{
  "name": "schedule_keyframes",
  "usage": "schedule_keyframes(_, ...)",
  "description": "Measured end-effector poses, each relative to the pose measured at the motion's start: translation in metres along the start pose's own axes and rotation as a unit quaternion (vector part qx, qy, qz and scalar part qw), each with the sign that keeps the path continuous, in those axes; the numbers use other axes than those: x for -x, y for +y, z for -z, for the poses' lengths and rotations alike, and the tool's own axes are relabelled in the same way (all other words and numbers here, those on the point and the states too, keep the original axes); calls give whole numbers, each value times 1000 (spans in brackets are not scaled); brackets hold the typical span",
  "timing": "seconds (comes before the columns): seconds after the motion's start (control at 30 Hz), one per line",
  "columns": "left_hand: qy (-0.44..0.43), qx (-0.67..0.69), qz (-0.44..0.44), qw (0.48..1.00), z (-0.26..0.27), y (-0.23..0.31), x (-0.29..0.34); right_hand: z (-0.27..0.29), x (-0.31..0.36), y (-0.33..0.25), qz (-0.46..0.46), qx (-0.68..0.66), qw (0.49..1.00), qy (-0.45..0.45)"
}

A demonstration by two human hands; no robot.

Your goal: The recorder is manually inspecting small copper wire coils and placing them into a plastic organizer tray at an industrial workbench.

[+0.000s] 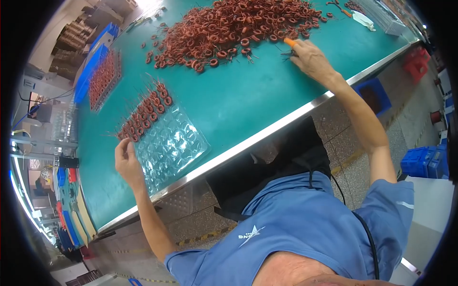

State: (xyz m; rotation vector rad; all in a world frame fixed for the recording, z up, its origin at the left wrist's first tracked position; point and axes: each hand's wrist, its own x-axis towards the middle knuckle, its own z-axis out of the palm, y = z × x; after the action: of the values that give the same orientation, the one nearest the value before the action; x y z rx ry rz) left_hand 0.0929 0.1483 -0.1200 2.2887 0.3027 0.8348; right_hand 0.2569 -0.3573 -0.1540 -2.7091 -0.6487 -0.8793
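Note:
At the left end of the wound coil rows [145,112], my left hand [129,164] has its thumb and fingers drawn together by the nearest coils. What lies between those fingertips is too small to tell. The coils are copper-coloured rings with thin wire leads, set in the far pockets of a clear plastic tray [174,143]; its nearer pockets hold none. My right hand [312,61] is bent over the table at the right edge of a big coil heap [238,28]. An orange cover [290,42] shows at its fingertip, and dark thin wires [287,55] stick out below.
Another filled tray [105,78] rests on the left beside a blue bin [90,71]. Orange-handled cutters [344,11], a white cloth [363,20] and a clear tray stack [393,26] sit far right. The green table's metal edge [257,140] runs before me; blue crates [422,161] stand right.

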Motion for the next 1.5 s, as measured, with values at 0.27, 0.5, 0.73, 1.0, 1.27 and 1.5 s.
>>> schedule_keyframes(0.27, -121, 155, -107, 975, -50, 97, 91, 16, -5, -56, -67, -249, 963, -75)
schedule_keyframes(0.5, -107, 139, -234, 956, -146, 159, 115, 29, 31, -177, -214, -647, 729, -69)
schedule_keyframes(0.73, -224, 370, -27, 901, -117, 137, 111, 45, 37, -174, -153, -504, 850, -5)
schedule_keyframes(1.0, -386, 593, 171, 685, -100, 139, 117, 45, 30, -181, 90, -373, 923, 18)
schedule_keyframes(1.27, -255, 594, 188, 740, -106, 147, 132, 65, 35, -194, -31, -478, 875, -64)
schedule_keyframes(1.5, -223, 606, 202, 736, -109, 144, 133, 48, 27, -201, -193, -671, 697, -162)
